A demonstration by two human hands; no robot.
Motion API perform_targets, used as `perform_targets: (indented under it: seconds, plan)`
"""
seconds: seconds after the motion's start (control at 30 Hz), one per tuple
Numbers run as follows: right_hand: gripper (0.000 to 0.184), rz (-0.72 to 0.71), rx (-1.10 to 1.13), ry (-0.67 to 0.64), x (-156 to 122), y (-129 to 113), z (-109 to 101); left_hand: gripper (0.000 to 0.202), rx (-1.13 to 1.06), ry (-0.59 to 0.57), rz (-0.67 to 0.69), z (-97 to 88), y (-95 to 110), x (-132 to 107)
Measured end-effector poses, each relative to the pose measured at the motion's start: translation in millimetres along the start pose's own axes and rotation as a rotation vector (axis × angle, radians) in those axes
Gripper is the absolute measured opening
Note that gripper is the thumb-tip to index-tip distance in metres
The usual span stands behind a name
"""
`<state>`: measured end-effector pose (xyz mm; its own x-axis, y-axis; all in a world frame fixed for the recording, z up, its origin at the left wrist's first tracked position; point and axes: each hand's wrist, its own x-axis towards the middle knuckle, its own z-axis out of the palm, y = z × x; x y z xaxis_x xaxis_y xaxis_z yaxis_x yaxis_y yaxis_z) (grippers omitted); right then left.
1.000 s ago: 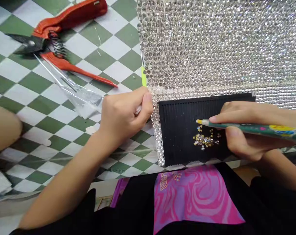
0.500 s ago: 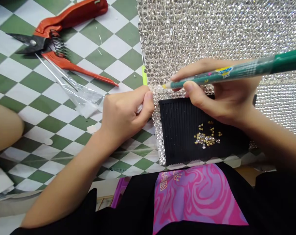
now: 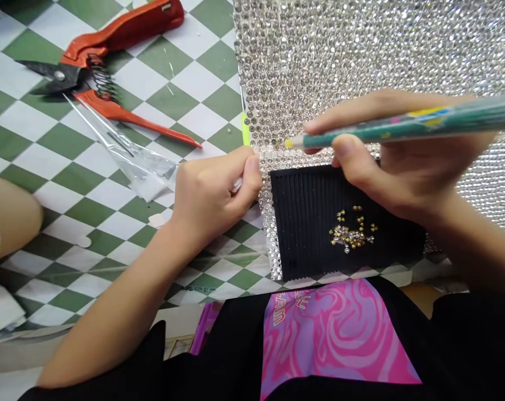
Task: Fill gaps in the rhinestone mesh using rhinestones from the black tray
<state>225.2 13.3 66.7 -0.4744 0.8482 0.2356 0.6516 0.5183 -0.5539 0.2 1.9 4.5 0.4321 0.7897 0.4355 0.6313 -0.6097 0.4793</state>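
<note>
Surface: counter (image 3: 160, 72) w/ a green-and-white checked cloth, seen from above; no more of the room shows.
Right hand: right hand (image 3: 398, 167) closed round a green pen (image 3: 402, 125), thumb and fingers pinching it near the front. Pen lies almost level, yellow tip pointing left.
Pen tip: over the lower left part of the rhinestone sheet (image 3: 361, 50), just above the tray's top edge; can't tell if it touches the stones or carries one.
Left hand: left hand (image 3: 212, 195) curled into a loose fist, thumb pressed to forefinger on a white scrap (image 3: 236, 185). Knuckles sit against the sheet's left edge.
Sheet: lies flat on the counter, top right of view, packed w/ rows of clear stones.
Tray: black ribbed tray (image 3: 306, 223) lies on the sheet's lower left corner, under the right hand.
Loose stones: small heap of gold and clear loose stones (image 3: 352, 231) mid-tray, just below the right hand.
Progress: visible sheet looks almost fully covered, so prob. late in the work; a heap of stones is unplaced, and any gaps are too small to spot.
Further out: clear plastic bag (image 3: 127, 153) left of the left hand; red cutters (image 3: 110, 44) beyond it, top left.
Near edge: black top w/ pink swirl print (image 3: 336, 328).
</note>
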Motion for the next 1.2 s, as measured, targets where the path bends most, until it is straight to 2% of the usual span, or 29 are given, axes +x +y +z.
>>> perform_targets:
  seconds: [0.17, 0.33, 0.43, 0.53, 0.67, 0.8, 0.93, 1.07, 1.2]
  plan:
    - [0.024, 0.077, -0.054, -0.059, -44.3, -8.6, -26.6, 0.042, 0.022, -0.008, -0.029, 1.3, -0.7, -4.3]
    - [0.030, 0.112, 0.079, -0.008, -84.2, -15.2, -23.2, 0.041, 0.025, 0.006, -0.020, 0.9, -1.4, -3.7]
    - [0.035, 0.127, 0.128, 0.025, -91.1, -17.9, -15.3, 0.039, 0.008, 0.018, 0.006, -0.2, -1.6, -1.1]
    - [0.034, 0.166, 0.122, -0.005, -93.1, -19.1, -10.0, 0.039, -0.009, 0.002, 0.001, -0.5, -1.6, 0.2]
    - [0.032, 0.175, 0.077, -0.009, -94.4, -18.6, -10.6, 0.038, -0.012, 0.008, -0.008, 0.7, -1.8, 0.0]
    - [0.031, 0.117, 0.000, 0.033, -88.1, -13.3, -19.9, 0.037, -0.034, 0.020, 0.024, 1.8, -2.3, 0.9]
    - [0.023, 0.112, 0.060, 0.124, -63.4, -7.6, -21.8, 0.037, -0.031, 0.018, 0.032, 0.7, -2.9, 1.5]
    - [0.012, 0.053, 0.184, 0.088, -24.8, -6.4, -8.4, 0.038, -0.005, 0.010, 0.030, 0.9, -3.7, 2.0]
    - [0.014, -0.109, 0.209, 0.065, 7.6, -3.0, 11.2, 0.035, -0.039, 0.081, 0.070, 3.5, -4.0, 3.7]
